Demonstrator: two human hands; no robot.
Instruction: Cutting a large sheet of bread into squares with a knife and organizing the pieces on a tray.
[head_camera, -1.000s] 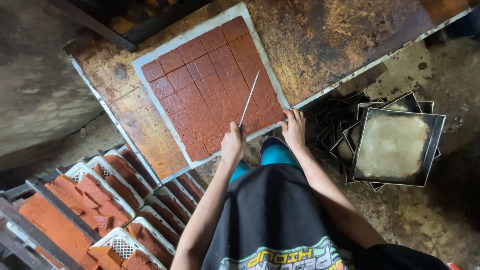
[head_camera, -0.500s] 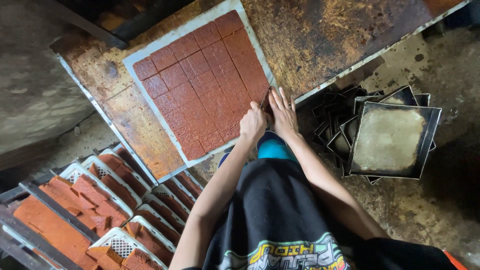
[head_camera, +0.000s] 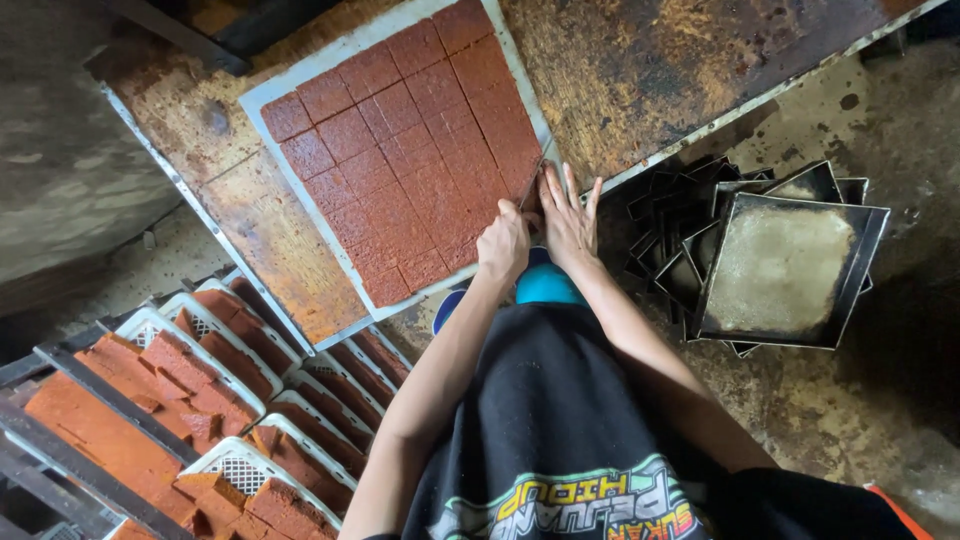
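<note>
Gripping a thin knife (head_camera: 533, 180), our left hand (head_camera: 503, 243) is closed on its handle, blade at the near edge of the scored red-brown slab (head_camera: 400, 150); our right hand (head_camera: 567, 215) lies flat, fingers spread, just beside it, likely steadying the tray (head_camera: 262, 100).

No packages, labels, signs or screens are being shown anywhere in the head view. The only lettering is being carried on the person's black shirt (head_camera: 560, 440), near the bottom edge of the view: a curved band of print in yellow, white and teal is being seen upside down across the fabric, its right end in orange and red. No wrapped or boxed goods are being displayed on the work surface, on the floor or on the rack at the lower left.
</note>
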